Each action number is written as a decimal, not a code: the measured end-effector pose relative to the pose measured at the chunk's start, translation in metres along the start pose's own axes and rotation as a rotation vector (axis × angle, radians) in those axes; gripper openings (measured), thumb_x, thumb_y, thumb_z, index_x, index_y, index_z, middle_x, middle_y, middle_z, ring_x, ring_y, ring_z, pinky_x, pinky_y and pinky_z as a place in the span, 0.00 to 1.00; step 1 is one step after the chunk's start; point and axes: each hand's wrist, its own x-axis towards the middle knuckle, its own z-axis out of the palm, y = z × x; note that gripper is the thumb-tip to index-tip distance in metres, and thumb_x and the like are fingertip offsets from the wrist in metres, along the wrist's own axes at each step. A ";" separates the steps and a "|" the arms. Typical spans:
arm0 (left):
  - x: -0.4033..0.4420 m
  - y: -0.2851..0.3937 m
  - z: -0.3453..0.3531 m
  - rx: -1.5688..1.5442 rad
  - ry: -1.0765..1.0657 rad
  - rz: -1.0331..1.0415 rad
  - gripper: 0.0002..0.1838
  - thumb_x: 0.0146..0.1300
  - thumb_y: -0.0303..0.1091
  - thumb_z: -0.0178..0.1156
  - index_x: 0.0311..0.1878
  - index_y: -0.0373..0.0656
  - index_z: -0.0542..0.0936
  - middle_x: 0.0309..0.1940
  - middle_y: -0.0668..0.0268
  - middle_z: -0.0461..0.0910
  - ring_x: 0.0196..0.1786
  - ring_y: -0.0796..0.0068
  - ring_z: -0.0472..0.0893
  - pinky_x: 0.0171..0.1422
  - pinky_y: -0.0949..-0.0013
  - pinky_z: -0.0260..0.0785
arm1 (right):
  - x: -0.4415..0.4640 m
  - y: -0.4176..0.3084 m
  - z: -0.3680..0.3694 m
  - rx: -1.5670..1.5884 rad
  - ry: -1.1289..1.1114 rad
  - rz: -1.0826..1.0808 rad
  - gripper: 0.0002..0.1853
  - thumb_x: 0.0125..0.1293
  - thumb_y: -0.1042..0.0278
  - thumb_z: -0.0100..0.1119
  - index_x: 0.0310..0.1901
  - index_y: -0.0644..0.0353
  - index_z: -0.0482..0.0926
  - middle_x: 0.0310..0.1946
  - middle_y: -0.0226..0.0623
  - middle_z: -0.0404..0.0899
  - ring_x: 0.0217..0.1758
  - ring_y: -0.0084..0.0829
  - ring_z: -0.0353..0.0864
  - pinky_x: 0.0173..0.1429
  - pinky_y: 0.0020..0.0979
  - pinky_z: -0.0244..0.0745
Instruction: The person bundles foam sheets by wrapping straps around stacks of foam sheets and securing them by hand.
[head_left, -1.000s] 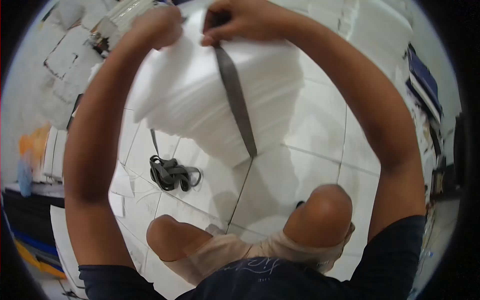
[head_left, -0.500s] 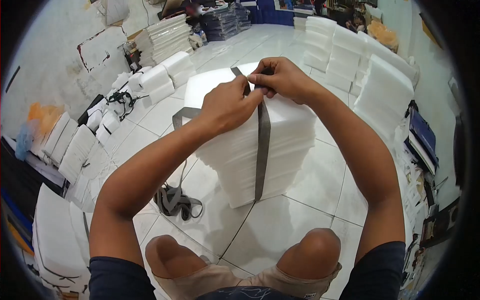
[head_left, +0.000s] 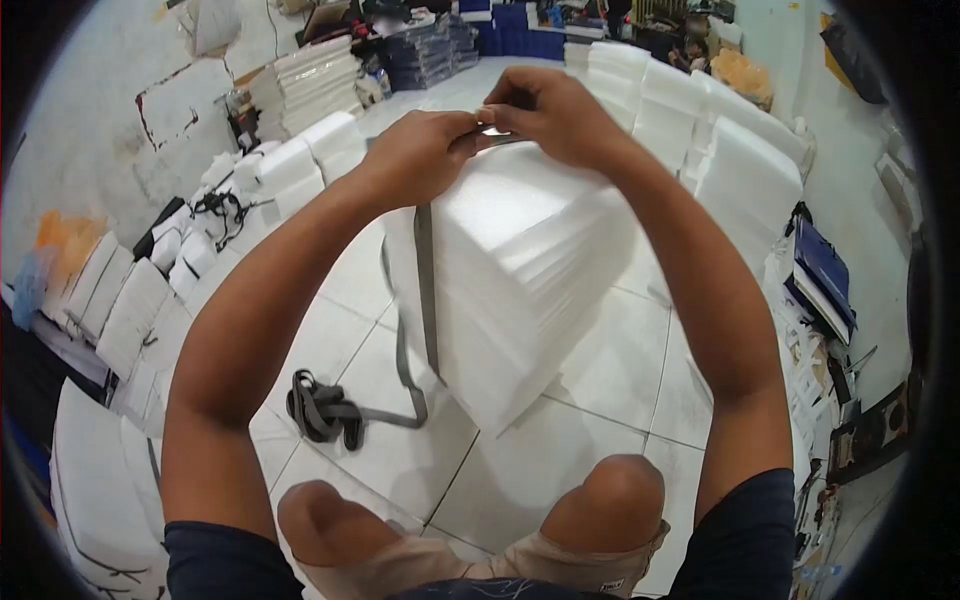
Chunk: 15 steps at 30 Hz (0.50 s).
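Note:
A tall stack of white foam sheets [head_left: 530,260] stands on the tiled floor, one corner toward me. A dark grey strap [head_left: 427,290] runs down its left side, and a loose length of it trails to a tangled heap [head_left: 322,408] on the floor. Above the top of the stack, my left hand [head_left: 425,150] is closed, pinching the strap. Close beside it my right hand [head_left: 545,112] also pinches the strap, fingertips nearly touching the left ones. The exact spot where the strap passes between the fingers is partly hidden.
More white foam stacks [head_left: 745,180] stand at the right, others [head_left: 310,155] at the left. Plastic-wrapped piles [head_left: 430,55] lie at the back. Dark blue folders [head_left: 820,265] lean by the right wall. A person [head_left: 692,50] is partly visible far back. My knees are near the front.
The foam stack has turned, bringing a corner toward me and the strap to its left side. Both hands have moved slightly up and left, still on the strap.

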 end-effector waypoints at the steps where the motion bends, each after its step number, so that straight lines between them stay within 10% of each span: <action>1: -0.006 -0.006 0.008 0.006 -0.004 0.037 0.14 0.67 0.43 0.56 0.45 0.44 0.82 0.37 0.51 0.82 0.40 0.47 0.81 0.44 0.54 0.72 | -0.004 -0.002 -0.004 0.240 -0.182 0.162 0.11 0.66 0.65 0.65 0.40 0.65 0.81 0.29 0.30 0.80 0.31 0.18 0.75 0.37 0.22 0.72; 15: -0.070 0.000 0.027 0.051 0.144 -0.041 0.17 0.66 0.39 0.63 0.48 0.36 0.74 0.25 0.50 0.80 0.26 0.59 0.80 0.35 0.63 0.71 | -0.015 0.014 0.050 -0.088 -0.448 0.260 0.15 0.71 0.57 0.56 0.46 0.60 0.81 0.32 0.32 0.81 0.35 0.22 0.75 0.45 0.25 0.69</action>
